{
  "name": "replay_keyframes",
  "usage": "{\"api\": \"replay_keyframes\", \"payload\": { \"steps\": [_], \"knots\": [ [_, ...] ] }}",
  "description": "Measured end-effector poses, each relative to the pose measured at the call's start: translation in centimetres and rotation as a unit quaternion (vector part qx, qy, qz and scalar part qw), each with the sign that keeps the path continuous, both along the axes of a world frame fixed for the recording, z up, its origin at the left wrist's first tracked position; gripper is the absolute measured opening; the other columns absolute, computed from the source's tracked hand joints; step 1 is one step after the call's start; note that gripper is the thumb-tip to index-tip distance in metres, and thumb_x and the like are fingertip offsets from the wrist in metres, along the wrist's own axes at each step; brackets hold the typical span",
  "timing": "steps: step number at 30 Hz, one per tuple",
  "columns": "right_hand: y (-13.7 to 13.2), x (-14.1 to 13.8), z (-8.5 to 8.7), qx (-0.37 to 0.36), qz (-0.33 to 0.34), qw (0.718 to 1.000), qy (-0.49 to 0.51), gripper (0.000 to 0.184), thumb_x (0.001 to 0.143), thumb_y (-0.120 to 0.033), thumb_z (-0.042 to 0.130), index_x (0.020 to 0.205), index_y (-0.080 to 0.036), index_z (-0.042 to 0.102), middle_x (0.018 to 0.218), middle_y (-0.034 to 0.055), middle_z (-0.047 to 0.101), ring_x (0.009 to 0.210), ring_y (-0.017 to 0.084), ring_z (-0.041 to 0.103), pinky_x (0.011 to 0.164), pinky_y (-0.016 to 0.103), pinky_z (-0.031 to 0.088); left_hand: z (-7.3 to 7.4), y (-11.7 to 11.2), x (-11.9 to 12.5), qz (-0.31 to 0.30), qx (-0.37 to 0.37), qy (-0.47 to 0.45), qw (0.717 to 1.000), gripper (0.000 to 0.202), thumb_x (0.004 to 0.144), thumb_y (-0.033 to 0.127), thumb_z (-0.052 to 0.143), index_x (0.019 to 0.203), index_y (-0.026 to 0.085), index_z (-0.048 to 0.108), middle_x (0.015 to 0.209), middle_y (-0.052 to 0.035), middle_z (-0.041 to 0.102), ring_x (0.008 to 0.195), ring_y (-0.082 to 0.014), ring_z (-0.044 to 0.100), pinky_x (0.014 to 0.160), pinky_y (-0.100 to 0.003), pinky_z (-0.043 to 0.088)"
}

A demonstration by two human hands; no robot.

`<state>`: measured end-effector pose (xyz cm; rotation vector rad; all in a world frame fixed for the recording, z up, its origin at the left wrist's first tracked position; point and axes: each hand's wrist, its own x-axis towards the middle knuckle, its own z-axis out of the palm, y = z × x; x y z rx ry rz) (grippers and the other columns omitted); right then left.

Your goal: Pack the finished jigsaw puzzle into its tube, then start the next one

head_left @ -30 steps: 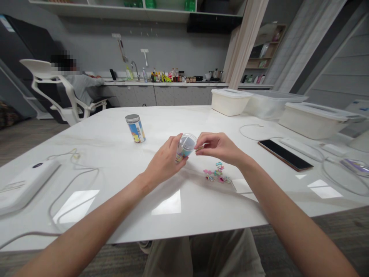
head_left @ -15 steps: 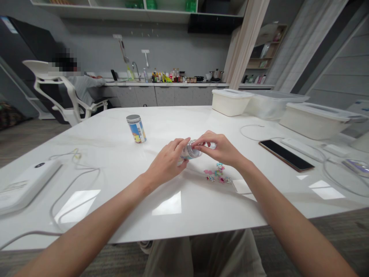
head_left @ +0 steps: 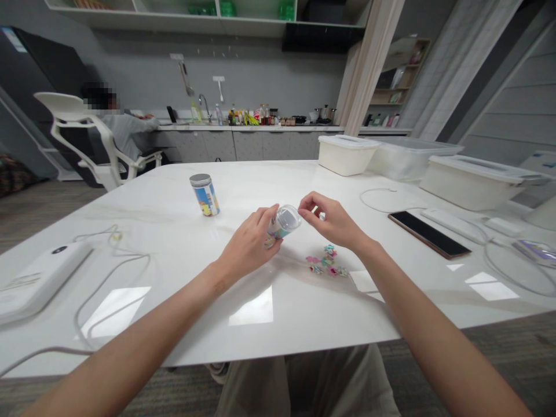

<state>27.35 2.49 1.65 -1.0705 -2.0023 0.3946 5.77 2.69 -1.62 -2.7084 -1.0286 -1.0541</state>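
Note:
My left hand point(head_left: 249, 238) is wrapped round a clear jar point(head_left: 282, 226) with a colourful label, holding it tilted, its round mouth facing up and right. Just right of the rim, my right hand point(head_left: 328, 219) has its fingers curled, with thumb and fingertips together. A small whitish bit shows under those fingers, too little to name. Below this hand lies a loose group of small colourful flower-shaped pieces point(head_left: 328, 262) on the white table point(head_left: 304, 324). Farther left stands a second jar point(head_left: 204, 195), upright, with a grey lid and a blue and yellow label.
A white device point(head_left: 43, 278) and cables point(head_left: 115, 260) lie on the left. To the right are a dark phone point(head_left: 428, 233), a white bar point(head_left: 456, 225) and pale lidded bins point(head_left: 347, 156). A person point(head_left: 130, 136) sits in a white chair point(head_left: 65, 110) at the far left.
My right hand has drawn back from the jar's mouth, its fingertips now off the rim. The jar has turned in my left hand, so its opening shows more.

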Motion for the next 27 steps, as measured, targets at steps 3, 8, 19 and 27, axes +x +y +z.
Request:
{"api": "replay_keyframes", "payload": {
  "steps": [3,8,19,27],
  "knots": [
    [0.1,1.3,-0.3,-0.127,0.006,0.985,-0.115,0.021,0.086,-0.035,0.055,0.099,-0.019,0.059,0.089,0.0047,0.063,0.081,0.018,0.058,0.073,0.031,0.046,-0.2,0.2,-0.1,0.028,-0.036,-0.028,0.999,0.063,0.083,0.025,0.059,0.137,0.015,0.03,0.122,-0.0151,0.054,0.111,-0.0272,0.058,0.091,-0.041,0.051],
    [0.4,3.7,-1.2,-0.27,0.052,0.907,-0.319,0.071,0.061,-0.049,0.078,0.122,-0.02,0.058,0.118,0.0118,0.054,0.106,0.028,0.055,0.09,0.038,0.045,-0.4,0.4,-0.3,0.056,-0.098,-0.06,0.992,0.066,0.083,0.033,0.059,0.139,0.015,0.029,0.128,-0.0164,0.054,0.113,-0.027,0.059,0.091,-0.04,0.051],
    [0.3,2.7,-1.3,-0.331,0.033,0.899,-0.284,0.027,0.072,-0.024,0.065,0.098,-0.016,0.065,0.097,0.0083,0.067,0.081,0.02,0.062,0.068,0.029,0.049,0.1,-0.2,-0.1,0.068,-0.142,-0.055,0.986,0.065,0.083,0.032,0.059,0.138,0.013,0.03,0.127,-0.0172,0.056,0.111,-0.0294,0.061,0.087,-0.043,0.053],
    [0.3,2.3,-1.5,-0.278,0.073,0.917,-0.278,0.02,0.071,-0.018,0.06,0.09,-0.016,0.068,0.095,0.0081,0.069,0.082,0.019,0.063,0.07,0.029,0.049,0.1,-0.1,-0.1,0.057,-0.139,-0.066,0.986,0.063,0.083,0.032,0.059,0.137,0.015,0.031,0.125,-0.0162,0.057,0.109,-0.0283,0.062,0.088,-0.042,0.053]
  ]
}}
